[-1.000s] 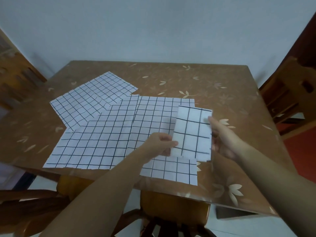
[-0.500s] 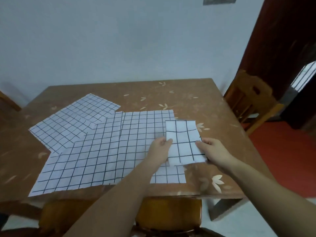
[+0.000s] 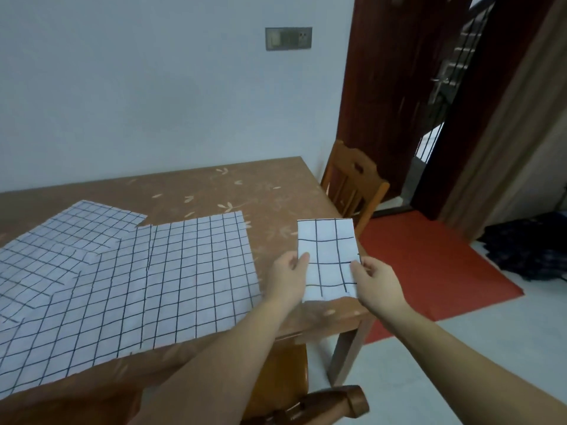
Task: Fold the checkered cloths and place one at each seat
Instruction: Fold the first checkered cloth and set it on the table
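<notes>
While hands (image 3: 287,279) (image 3: 376,286) pinch, cloth (image 3: 326,246) spans between

Left hand (image 3: 288,279) and right hand (image 3: 376,283) are holding a folded checkered cloth (image 3: 328,256) over the table (image 3: 214,191).

Both hands are pinching the cloth by its side edges, thumbs lying on top, at the table's near right corner. Two unfolded checkered cloths (image 3: 138,286) are lying flat and overlapping to the left. A wooden chair (image 3: 352,185) is standing at the table's right side, near a red mat (image 3: 429,265).
</notes>
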